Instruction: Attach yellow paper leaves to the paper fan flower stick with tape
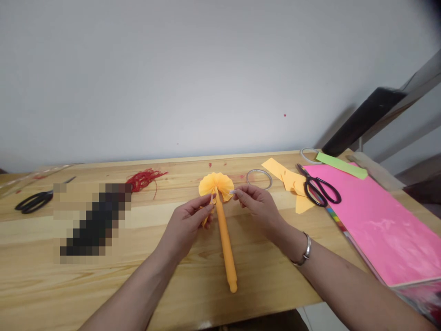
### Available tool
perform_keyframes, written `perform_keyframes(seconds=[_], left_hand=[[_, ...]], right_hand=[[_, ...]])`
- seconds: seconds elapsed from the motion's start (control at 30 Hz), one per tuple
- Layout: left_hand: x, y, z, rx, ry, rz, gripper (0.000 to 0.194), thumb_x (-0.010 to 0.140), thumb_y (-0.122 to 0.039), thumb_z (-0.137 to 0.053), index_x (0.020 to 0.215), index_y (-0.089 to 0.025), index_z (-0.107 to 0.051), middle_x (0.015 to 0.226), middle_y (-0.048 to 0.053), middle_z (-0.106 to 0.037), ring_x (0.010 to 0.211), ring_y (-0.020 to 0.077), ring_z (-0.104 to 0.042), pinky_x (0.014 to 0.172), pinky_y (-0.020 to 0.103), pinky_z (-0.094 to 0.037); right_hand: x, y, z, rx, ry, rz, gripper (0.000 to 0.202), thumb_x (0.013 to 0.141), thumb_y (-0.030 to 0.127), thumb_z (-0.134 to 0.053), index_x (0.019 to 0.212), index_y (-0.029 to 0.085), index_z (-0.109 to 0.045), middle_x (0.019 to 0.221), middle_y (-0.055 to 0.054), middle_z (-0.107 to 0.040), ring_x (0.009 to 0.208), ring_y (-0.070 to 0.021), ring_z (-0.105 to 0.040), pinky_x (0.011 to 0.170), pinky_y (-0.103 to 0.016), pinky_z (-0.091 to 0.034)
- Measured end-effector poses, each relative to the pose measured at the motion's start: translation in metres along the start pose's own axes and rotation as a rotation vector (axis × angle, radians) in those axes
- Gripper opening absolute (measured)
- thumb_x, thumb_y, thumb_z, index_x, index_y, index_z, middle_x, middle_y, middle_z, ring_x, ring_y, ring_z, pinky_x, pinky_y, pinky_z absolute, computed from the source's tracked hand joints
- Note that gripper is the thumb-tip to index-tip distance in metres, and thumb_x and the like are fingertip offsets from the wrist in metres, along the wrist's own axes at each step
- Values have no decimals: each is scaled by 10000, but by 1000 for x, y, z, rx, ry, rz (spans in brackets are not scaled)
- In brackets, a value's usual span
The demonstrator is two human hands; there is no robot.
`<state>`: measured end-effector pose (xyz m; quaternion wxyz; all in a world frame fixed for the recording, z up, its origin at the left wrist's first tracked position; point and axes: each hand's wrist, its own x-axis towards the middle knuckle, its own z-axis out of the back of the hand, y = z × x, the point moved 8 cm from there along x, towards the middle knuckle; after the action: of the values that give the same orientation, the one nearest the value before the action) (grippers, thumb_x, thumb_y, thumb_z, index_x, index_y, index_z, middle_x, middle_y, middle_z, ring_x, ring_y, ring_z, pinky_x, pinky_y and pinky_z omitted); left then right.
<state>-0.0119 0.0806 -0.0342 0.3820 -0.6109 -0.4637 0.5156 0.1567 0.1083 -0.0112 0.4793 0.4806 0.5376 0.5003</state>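
Note:
A pleated yellow-orange paper fan (216,182), spread almost into a full round, lies mid-table. From the gap at its lower side an orange rod (225,243) runs toward me, ending in a rounded tip. My left hand (189,219) is closed in a pinch at the fan's lower left edge, beside the rod's narrow top; a thin whitish strip shows at those fingertips. Thumb and forefinger of my right hand (257,204) pinch a small whitish strip (232,192) at the fan's right edge. The fingers partly hide the lower fan.
Black-handled scissors (323,191) rest on a pink sheet (386,225) and orange paper pieces (287,177). A green strip (341,164) and a tape ring (259,179) lie nearby. Left are red thread (144,180), other scissors (36,201) and a blurred dark object (93,225).

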Motion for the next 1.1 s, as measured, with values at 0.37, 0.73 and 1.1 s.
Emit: perform_keyframes(seconds=[0.37,0.73,1.1], left_hand=[[-5,-7,-10,267,86,-65,266,741,-345,-647,949,-197,-723,755,27,-659,586,112,-475,533,230,-368],[-7,-2,-15,332,158,-63,285,736,-344,-648,989,-231,-718,768,35,-707,695,172,-580,614,267,-418],[-10,-11,-22,449,211,-116,258,756,-328,-617,962,-229,-736,770,32,-696,810,209,-597,769,317,-431]], right_hand=[[2,0,-3,-65,40,143,145,725,276,-642,828,173,-639,822,-36,-659,730,-136,-580,683,-290,-476],[-20,29,-12,-365,62,594,268,771,120,-603,1021,216,-594,839,-6,-653,787,-127,-582,695,-283,-452],[-20,28,-15,-355,80,559,236,771,111,-593,990,199,-609,762,5,-637,711,-115,-572,673,-273,-458]])
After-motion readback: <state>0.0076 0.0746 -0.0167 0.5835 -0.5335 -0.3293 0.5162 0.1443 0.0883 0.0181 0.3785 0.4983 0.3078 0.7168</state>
